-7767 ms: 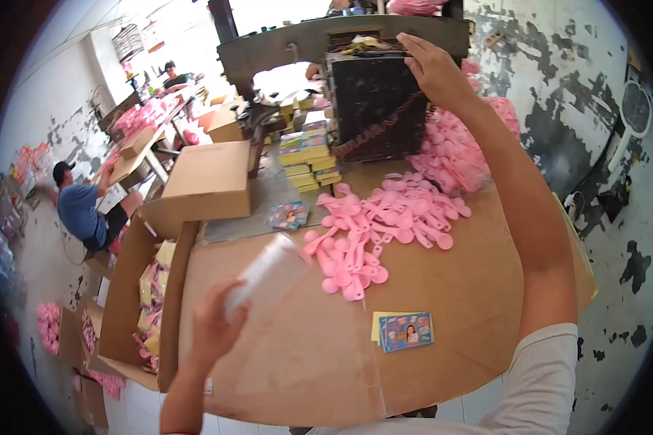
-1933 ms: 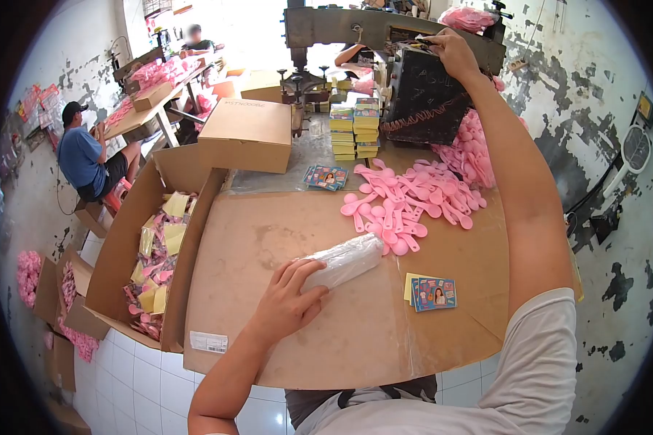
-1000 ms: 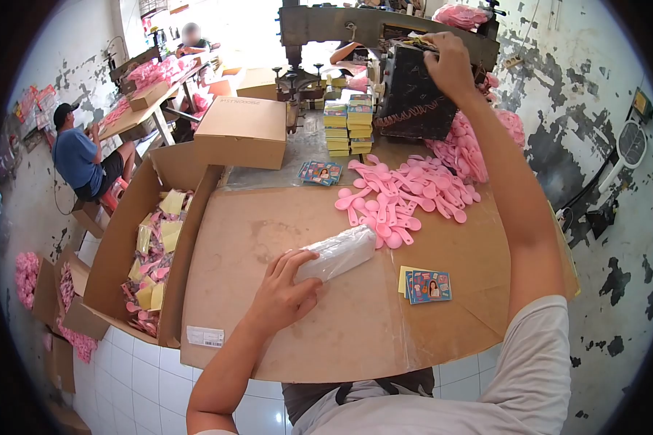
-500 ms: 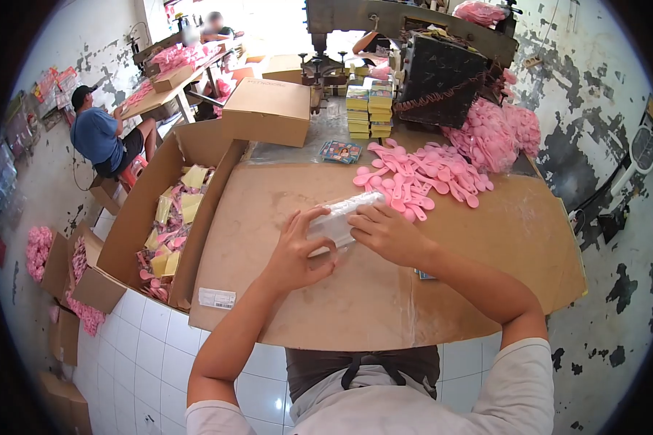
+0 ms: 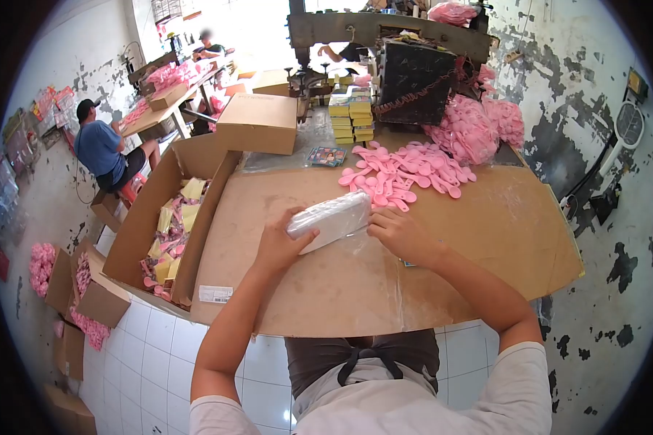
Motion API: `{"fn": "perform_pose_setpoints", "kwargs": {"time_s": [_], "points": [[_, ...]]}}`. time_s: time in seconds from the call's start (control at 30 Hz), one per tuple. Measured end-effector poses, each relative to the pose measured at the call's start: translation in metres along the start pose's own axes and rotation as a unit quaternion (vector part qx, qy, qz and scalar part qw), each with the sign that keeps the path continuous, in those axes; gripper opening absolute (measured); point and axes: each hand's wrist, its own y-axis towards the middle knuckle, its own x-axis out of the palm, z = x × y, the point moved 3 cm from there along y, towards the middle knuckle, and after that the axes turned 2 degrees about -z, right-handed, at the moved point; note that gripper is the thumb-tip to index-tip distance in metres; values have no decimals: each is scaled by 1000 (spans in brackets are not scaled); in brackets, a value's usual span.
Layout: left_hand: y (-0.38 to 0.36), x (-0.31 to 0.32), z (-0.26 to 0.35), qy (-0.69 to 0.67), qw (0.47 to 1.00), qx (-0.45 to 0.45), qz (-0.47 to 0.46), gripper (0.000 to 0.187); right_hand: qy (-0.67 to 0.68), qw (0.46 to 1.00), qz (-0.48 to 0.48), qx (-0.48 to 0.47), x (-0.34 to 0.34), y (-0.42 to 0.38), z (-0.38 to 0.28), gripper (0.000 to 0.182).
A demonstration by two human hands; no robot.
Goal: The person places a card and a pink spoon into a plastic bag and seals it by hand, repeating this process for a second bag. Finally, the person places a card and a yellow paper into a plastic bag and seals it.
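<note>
A clear plastic packet (image 5: pixel 330 221) lies tilted between my hands over the cardboard-covered table (image 5: pixel 326 297). My left hand (image 5: pixel 283 239) grips its left end, the thumb on the near side and the fingers behind. At its right edge, my right hand (image 5: pixel 403 232) is closed, with the fingertips pinched at the plastic. Just beyond the packet lies a loose heap of pink spoons (image 5: pixel 413 170). A small stack of printed cards (image 5: pixel 326 156) rests left of the spoons. Under my right wrist a bit of another card shows.
An open carton (image 5: pixel 116 246) holding yellow and pink packets stands at the left, with a closed box (image 5: pixel 257 123) behind it. Yellow card stacks (image 5: pixel 352 116), a black machine box (image 5: pixel 413 80) and bagged pink spoons (image 5: pixel 464 130) line the back. A person (image 5: pixel 101 148) sits far left.
My left hand has shifted from a finger-and-thumb hold to a wider grip on the packet. My right hand has moved to the packet's right edge. More of the packet shows. The view has shifted slightly.
</note>
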Motion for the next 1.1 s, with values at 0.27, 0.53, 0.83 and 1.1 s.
{"fn": "perform_pose_setpoints", "kwargs": {"time_s": [0.27,0.53,0.83,1.1], "points": [[0,-44,-23,-178,966,-135,-133,55,10,1000,9,27,-45,14,-12,15],[-19,-52,-47,-44,948,-227,-218,51,139,967,-194,85,-39,-39,-13,15],[-37,-61,-18,106,993,-7,-48,50,102,981,-142,84,-45,-45,-38,25],[-73,-22,18,242,947,183,-104,32,146,970,-130,147,-39,-50,-75,35]]}}
